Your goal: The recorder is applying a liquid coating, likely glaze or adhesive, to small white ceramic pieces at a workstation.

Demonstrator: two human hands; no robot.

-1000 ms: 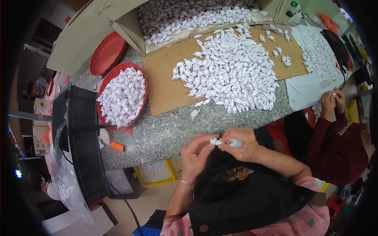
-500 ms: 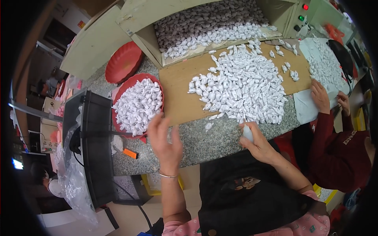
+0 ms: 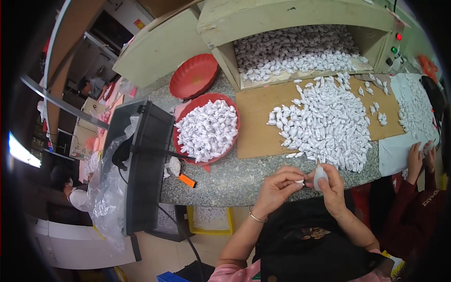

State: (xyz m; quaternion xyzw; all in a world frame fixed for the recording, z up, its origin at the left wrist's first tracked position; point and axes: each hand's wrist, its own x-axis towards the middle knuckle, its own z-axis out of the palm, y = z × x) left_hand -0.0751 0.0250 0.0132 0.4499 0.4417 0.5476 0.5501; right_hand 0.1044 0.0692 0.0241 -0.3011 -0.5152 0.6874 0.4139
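Note:
My left hand [image 3: 275,192] pinches a small white piece [image 3: 299,182] between thumb and fingertips, at the near edge of the counter. Right beside it, my right hand [image 3: 334,190] is wrapped round a translucent squeeze bottle [image 3: 320,178] with a narrow tip pointing up. The two hands almost meet. Just beyond them, a large heap of small white moulded pieces [image 3: 331,122] covers much of a brown board [image 3: 256,127]. On the left, a red scalloped basin [image 3: 237,117] is heaped with similar white pieces.
A second red basin [image 3: 193,77] sits behind the full one. An open-fronted cabinet [image 3: 291,21] at the back holds many more pieces. An orange lighter-like object [image 3: 187,181] lies near a dark grey box [image 3: 150,174]. At right, a co-worker's hands [image 3: 420,157] work by a pale sheet [image 3: 393,152].
My left hand, open near the full basin before, has come over to the right hand and now pinches a white piece. The right hand keeps the bottle. The whole view has shifted.

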